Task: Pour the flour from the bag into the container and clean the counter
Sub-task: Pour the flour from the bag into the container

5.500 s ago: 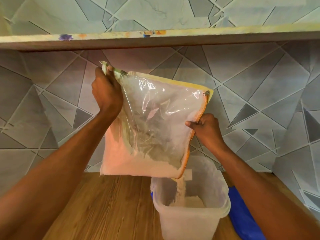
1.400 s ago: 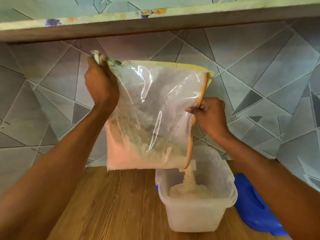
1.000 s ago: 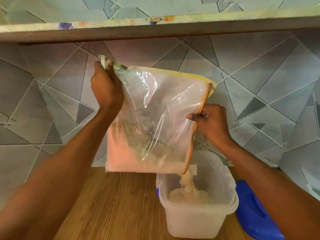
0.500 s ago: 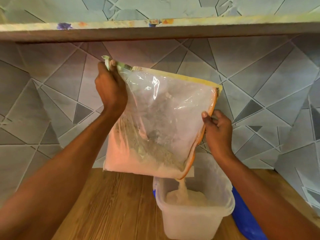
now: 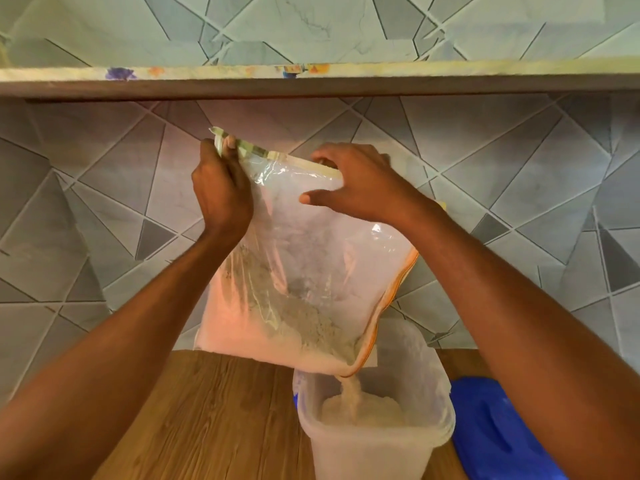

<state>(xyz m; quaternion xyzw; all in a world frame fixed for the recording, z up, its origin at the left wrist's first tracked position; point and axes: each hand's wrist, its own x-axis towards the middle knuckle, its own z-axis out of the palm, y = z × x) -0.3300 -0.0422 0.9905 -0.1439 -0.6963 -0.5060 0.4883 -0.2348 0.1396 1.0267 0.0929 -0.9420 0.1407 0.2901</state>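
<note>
Left hand [image 5: 221, 192] grips upper left corner of clear bag [image 5: 311, 258]. Right hand [image 5: 360, 185] holds bag's top edge, thumb on front face. Bag tilted; flour [image 5: 263, 341] streams from lower right corner into translucent container [image 5: 374, 441] on wooden counter [image 5: 214, 417]. Blue lid [image 5: 491, 431] just right of container.

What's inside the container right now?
The container holds a mound of flour, with a stream falling in from the bag. Its frosted walls hide the flour's depth and the bottom.
</note>
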